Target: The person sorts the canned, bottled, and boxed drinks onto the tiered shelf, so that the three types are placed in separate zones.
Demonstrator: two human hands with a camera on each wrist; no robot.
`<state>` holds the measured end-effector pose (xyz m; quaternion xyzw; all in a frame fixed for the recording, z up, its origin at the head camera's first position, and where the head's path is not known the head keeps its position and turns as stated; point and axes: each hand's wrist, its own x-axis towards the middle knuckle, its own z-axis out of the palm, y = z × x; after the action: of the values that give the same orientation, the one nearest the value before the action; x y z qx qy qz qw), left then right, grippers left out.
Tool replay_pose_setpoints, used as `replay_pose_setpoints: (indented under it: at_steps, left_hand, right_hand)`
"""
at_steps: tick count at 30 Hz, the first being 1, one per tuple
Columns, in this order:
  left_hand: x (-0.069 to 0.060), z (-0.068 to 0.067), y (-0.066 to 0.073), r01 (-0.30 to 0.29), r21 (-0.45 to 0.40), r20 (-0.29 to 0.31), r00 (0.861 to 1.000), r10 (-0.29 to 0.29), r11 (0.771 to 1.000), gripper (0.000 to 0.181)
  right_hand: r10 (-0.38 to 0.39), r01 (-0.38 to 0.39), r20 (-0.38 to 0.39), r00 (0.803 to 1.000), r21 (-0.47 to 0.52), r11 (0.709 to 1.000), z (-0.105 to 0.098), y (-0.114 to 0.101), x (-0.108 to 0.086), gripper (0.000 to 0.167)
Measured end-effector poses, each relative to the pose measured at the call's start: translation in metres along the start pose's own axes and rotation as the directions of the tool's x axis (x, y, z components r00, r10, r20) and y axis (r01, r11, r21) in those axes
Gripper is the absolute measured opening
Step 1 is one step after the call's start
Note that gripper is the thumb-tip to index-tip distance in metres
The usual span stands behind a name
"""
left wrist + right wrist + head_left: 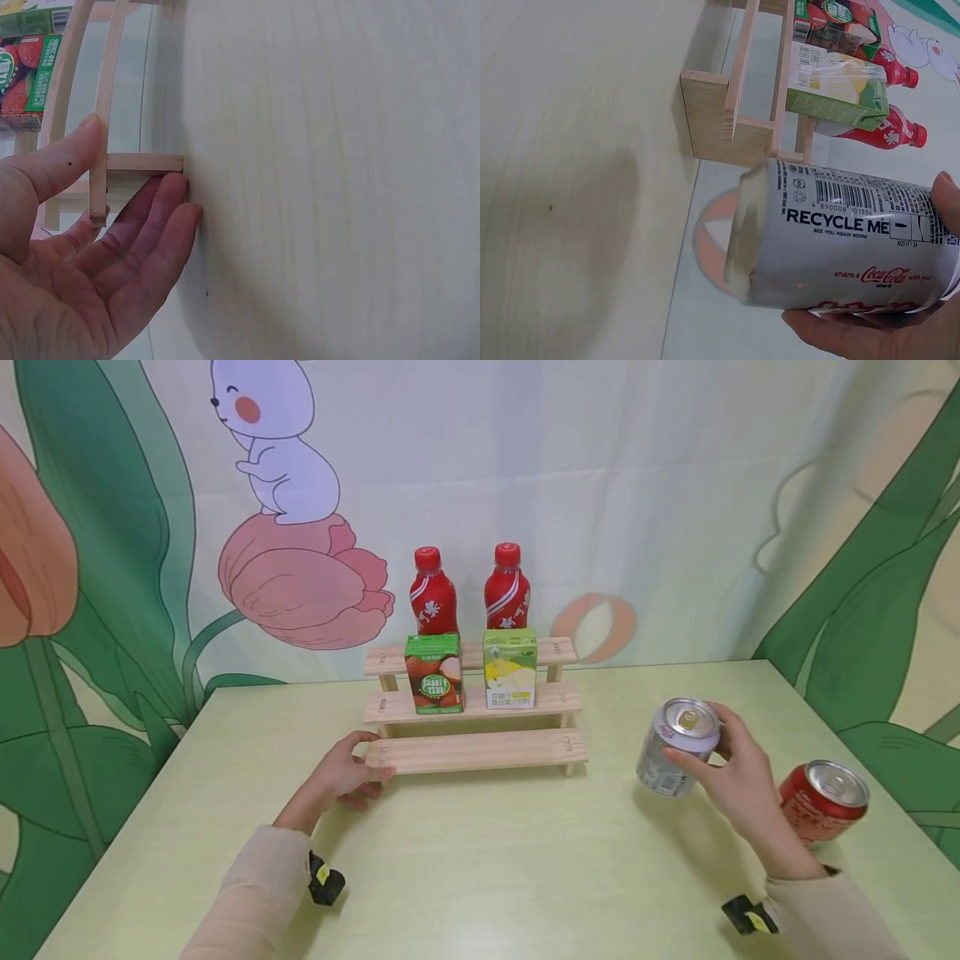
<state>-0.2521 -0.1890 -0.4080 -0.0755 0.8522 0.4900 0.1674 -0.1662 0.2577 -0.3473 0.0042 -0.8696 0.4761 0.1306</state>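
Observation:
My right hand (738, 777) grips a silver Coca-Cola can (663, 770) round its side and holds it above the table, slightly tilted. In the right wrist view the can (840, 240) shows its barcode and the words "RECYCLE ME". At the left end of a three-step wooden rack (472, 753), my left hand (341, 772) holds the lowest step, thumb on top and fingers below and behind. Two juice boxes, one with a green top and red fruit (435, 675) and one yellow-green (511, 670), stand on the middle step. Two red bottles (433, 602) stand behind them on the top step.
A red can (823, 802) stands on the table right of my right forearm. Behind the pale table (510, 868) hangs a curtain (675, 510) printed with flowers and a rabbit. A black wrist camera (325, 878) sits by my left sleeve, another (748, 916) by the right.

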Motion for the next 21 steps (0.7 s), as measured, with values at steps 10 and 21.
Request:
replay_pose_setpoints:
  at_steps: [10,21]
  left_hand:
    - [-0.001,0.0,0.001,0.014,-0.003,-0.002,1.0,-0.014,1.0,0.064]
    - [-0.002,-0.001,0.003,0.016,-0.006,0.008,1.0,-0.016,1.0,0.064]
  right_hand:
    - [-0.153,0.154,0.025,0.988,-0.017,0.988,0.012,-0.005,0.004,0.066]
    - [-0.183,0.177,0.079,0.98,0.075,0.981,0.027,-0.016,0.008,0.064]
